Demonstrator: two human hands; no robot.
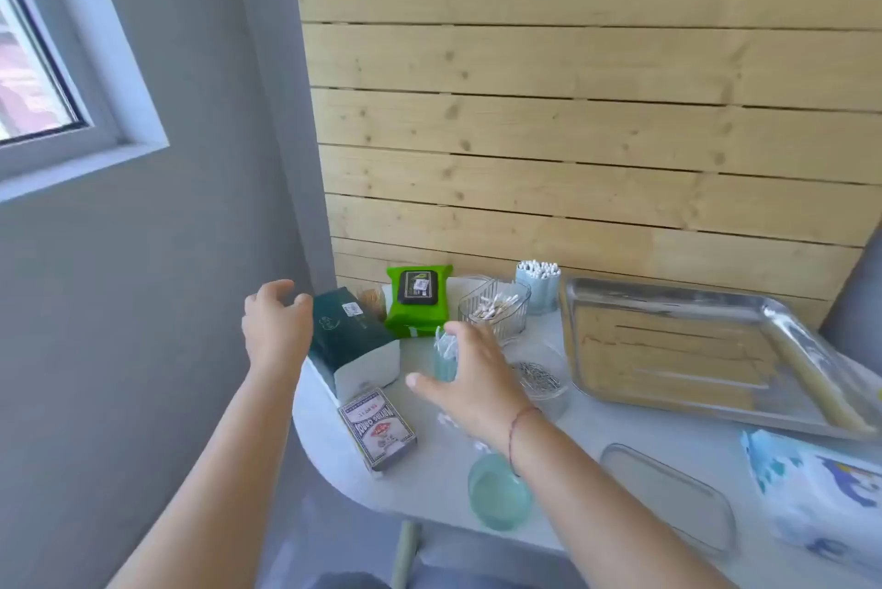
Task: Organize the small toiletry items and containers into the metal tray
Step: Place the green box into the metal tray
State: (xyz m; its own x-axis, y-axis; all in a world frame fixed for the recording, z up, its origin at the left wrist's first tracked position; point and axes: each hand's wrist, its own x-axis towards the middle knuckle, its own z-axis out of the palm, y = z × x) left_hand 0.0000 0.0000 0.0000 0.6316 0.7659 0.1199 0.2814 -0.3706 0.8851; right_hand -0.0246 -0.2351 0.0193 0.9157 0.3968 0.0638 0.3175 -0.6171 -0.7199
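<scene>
The empty metal tray (790, 335) lies at the right of the white table. My left hand (274, 323) hovers open beside the dark green tissue box (348, 340), its fingers near the box's far left corner. My right hand (470, 376) is spread open over a small teal cup of cotton swabs (443, 357), which it partly hides; I cannot tell whether it touches it. A ribbed glass dish of swabs (496, 309), a blue jar of swabs (538, 285), a green wipes pack (419, 299) and a clear bowl of paper clips (541, 378) stand nearby.
A box of playing cards (378, 433) lies at the table's front left. A teal round lid (498, 495) and a clear rectangular lid (668, 495) rest near the front edge. A printed tissue packet (821, 493) sits at the right. A wooden plank wall stands behind.
</scene>
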